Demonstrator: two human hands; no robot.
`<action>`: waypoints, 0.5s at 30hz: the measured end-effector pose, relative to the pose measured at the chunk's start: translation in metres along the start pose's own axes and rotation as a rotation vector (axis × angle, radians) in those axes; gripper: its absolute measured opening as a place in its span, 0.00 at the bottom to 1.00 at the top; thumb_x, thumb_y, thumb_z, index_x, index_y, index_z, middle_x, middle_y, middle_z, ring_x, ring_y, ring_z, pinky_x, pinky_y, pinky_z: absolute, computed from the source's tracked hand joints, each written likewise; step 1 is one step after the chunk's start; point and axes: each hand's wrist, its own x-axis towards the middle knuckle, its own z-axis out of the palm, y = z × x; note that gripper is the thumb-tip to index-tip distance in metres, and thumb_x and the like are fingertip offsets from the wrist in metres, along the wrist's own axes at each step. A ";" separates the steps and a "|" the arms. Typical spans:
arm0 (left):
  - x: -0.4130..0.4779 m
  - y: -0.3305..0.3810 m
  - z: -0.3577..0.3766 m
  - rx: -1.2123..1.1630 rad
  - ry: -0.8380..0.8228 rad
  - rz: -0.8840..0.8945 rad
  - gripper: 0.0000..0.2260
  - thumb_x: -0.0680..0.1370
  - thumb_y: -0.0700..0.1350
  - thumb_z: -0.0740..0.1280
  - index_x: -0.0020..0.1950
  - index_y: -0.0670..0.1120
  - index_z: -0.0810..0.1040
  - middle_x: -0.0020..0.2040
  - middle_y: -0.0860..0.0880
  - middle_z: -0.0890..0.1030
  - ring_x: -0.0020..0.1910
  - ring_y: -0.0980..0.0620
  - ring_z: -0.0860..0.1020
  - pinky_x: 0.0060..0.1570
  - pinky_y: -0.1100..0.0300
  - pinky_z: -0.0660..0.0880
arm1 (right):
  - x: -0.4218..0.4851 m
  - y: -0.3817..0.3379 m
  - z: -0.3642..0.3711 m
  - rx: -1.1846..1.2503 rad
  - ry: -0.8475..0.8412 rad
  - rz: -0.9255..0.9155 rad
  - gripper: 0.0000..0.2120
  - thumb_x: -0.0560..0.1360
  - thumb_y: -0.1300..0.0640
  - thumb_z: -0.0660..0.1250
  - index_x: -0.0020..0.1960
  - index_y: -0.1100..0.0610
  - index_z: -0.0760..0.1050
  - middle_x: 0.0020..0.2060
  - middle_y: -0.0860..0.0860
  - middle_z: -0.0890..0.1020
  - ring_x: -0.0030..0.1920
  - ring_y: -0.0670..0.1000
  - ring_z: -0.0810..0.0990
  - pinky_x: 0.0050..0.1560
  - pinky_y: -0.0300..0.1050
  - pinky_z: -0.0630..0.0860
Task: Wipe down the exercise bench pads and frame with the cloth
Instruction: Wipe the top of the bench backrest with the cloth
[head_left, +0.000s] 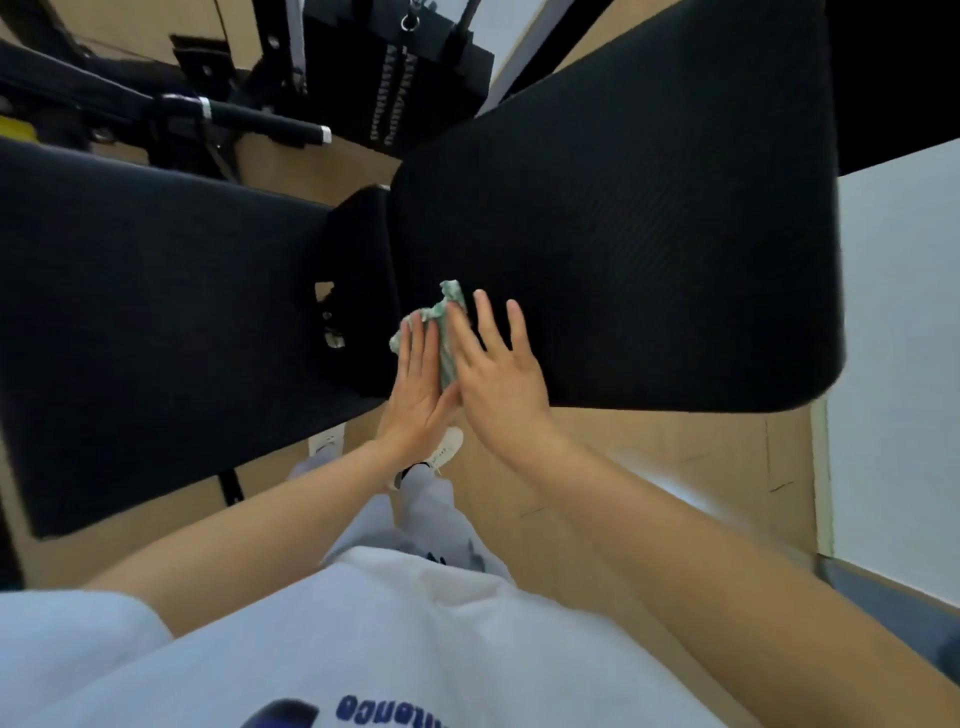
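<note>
The crumpled green cloth (445, 332) lies at the near left corner of the right-hand pad (649, 234), beside the gap. It could slip down there, since nothing grips it: the left hand (415, 387) and right hand (501, 371) press it with flat, open fingers.

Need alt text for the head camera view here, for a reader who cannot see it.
Seen from above, a person's left hand and right hand, fingers flat, press a crumpled green-and-white cloth onto the near edge of a black bench pad. A second black pad lies to the left, across a gap with frame hardware, above a tan floor.
</note>
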 end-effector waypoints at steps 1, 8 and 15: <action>0.000 -0.003 -0.002 -0.035 0.005 -0.038 0.37 0.86 0.62 0.49 0.84 0.44 0.37 0.85 0.46 0.35 0.83 0.50 0.33 0.83 0.41 0.41 | 0.007 -0.001 0.000 -0.028 -0.012 -0.033 0.41 0.82 0.46 0.57 0.82 0.60 0.36 0.82 0.59 0.40 0.81 0.65 0.39 0.77 0.68 0.37; 0.047 0.002 -0.025 -0.093 0.058 -0.075 0.33 0.87 0.59 0.49 0.85 0.47 0.36 0.85 0.48 0.34 0.83 0.52 0.33 0.83 0.41 0.41 | 0.065 0.027 -0.022 -0.168 -0.037 -0.061 0.46 0.80 0.39 0.58 0.82 0.58 0.34 0.82 0.58 0.38 0.81 0.66 0.37 0.77 0.70 0.36; 0.170 0.024 -0.097 -0.058 0.082 -0.068 0.33 0.87 0.61 0.49 0.85 0.48 0.38 0.85 0.47 0.36 0.84 0.46 0.35 0.81 0.44 0.37 | 0.150 0.086 -0.070 -0.179 0.028 0.063 0.41 0.80 0.38 0.54 0.83 0.56 0.39 0.83 0.54 0.43 0.82 0.62 0.42 0.78 0.68 0.41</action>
